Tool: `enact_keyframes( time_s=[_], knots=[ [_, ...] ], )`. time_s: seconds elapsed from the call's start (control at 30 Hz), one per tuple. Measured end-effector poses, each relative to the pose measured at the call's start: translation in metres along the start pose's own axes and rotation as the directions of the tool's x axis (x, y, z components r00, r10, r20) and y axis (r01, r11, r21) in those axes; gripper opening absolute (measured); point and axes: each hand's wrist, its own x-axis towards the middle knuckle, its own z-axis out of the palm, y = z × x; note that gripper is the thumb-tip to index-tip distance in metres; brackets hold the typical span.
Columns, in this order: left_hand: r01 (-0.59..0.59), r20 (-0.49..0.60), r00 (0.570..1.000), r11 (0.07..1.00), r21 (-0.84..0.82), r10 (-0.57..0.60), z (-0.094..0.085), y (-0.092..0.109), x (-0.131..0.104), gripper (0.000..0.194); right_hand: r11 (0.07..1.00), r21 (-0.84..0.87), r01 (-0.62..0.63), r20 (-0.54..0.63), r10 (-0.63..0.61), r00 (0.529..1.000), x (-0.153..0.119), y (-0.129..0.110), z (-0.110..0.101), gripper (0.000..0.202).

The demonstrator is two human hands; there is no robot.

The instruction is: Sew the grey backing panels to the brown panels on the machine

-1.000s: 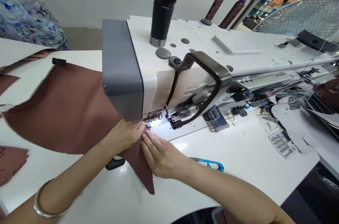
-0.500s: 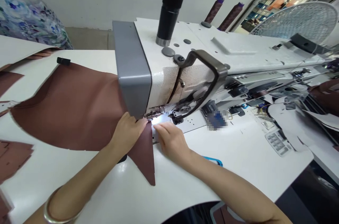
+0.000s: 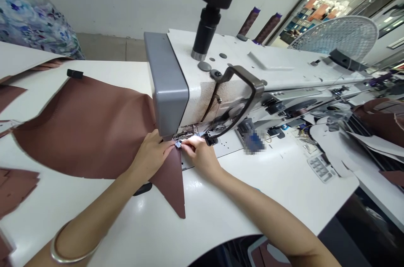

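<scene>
A large brown leather-like piece (image 3: 94, 128) lies on the white table, its right edge by the needle area of a sewing machine (image 3: 195, 86). My left hand (image 3: 154, 151) rests on that piece with its fingers pinched at the edge, just below the grey end cover. Close on its right, my right hand (image 3: 200, 153) has its fingertips pressed together beside the presser foot; what they hold, if anything, is too small to make out. A small bluish-white bit (image 3: 178, 144) shows between the two hands. The brown piece's pointed corner hangs toward me below them.
A black clip (image 3: 75, 73) sits on the brown piece's upper edge. More brown pieces (image 3: 19, 187) lie at the left. Papers (image 3: 331, 149) and a small tray (image 3: 321, 168) are at the right. Behind the table at the upper left stands a person in a flowered garment (image 3: 34, 14).
My right hand has moved slightly up and left, closer to my left hand. The bluish-white bit now shows between them. The camera view has shifted a little, mostly at the right.
</scene>
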Motion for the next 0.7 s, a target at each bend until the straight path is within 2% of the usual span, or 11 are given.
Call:
enact_keyframes(
  time_s=[0.1, 0.23, 0.37, 0.43, 0.57, 0.7],
  knots=[
    [-0.033, 0.002, 0.999, 0.999, 0.026, 0.033, -0.002, 0.002, 0.0, 0.03, 0.992, -0.007, -0.13, 0.044, 0.13, 0.991, 0.005, -0.01, 0.002, 0.012],
    [-0.056, 0.037, 0.998, 0.998, 0.025, 0.055, -0.005, 0.004, 0.002, 0.036, 0.977, -0.158, -0.143, 0.062, 0.155, 0.986, 0.007, -0.016, 0.004, 0.016],
    [-0.061, 0.06, 0.996, 0.998, 0.008, 0.061, -0.007, 0.004, 0.003, 0.037, 0.943, -0.248, -0.223, 0.015, 0.234, 0.972, 0.007, -0.012, 0.005, 0.023],
    [-0.074, 0.044, 0.996, 0.997, 0.018, 0.074, -0.008, 0.004, 0.003, 0.036, 0.951, -0.233, -0.203, -0.004, 0.207, 0.978, 0.005, -0.009, 0.005, 0.023],
    [-0.101, 0.018, 0.995, 0.995, 0.019, 0.1, -0.009, 0.004, 0.004, 0.032, 0.984, -0.167, -0.058, 0.018, 0.062, 0.998, 0.001, -0.009, 0.007, 0.02],
    [-0.115, 0.013, 0.993, 0.993, 0.02, 0.115, -0.011, 0.004, 0.005, 0.03, 0.977, -0.207, -0.045, 0.052, 0.057, 0.997, 0.001, -0.014, 0.007, 0.016]
  ],
)
